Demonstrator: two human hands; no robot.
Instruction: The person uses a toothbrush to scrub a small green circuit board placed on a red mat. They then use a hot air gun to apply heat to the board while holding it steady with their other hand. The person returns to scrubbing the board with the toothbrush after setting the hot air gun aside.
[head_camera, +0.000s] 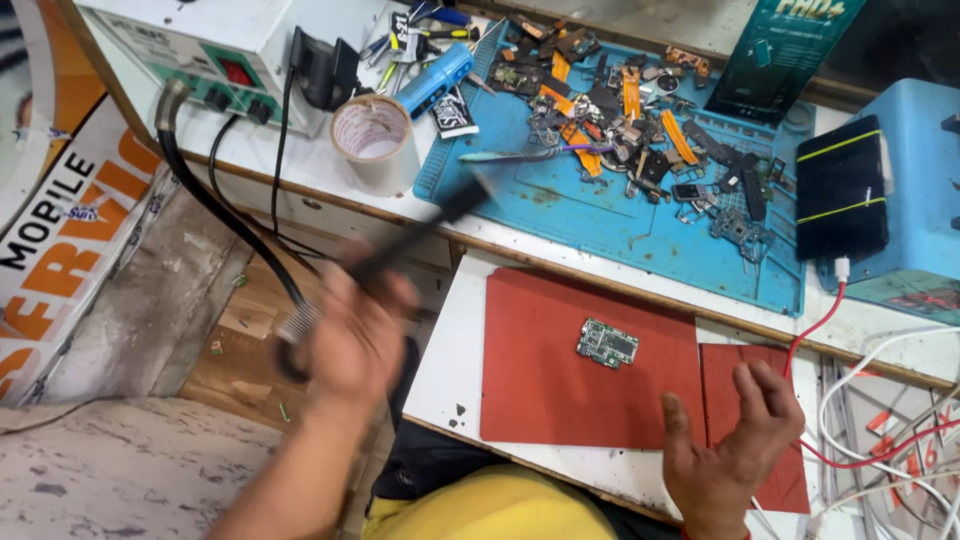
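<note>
Clutter of small phone parts, orange flex strips and tweezers covers the blue work mat (600, 200) on the counter (450, 370). The left hand (350, 335) has its fingers wrapped round a blurred black hot-air handle (420, 230), its hose trailing to a white station (200, 45). A small green circuit board (607, 343) lies on the red pad (550, 380), apart from the right hand (735, 450), whose fingers are spread and curled, holding nothing.

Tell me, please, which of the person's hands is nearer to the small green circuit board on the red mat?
The right hand: it hovers open just below and right of the circuit board. The left hand is farther off to its left, gripping a black hot-air handle.
</note>
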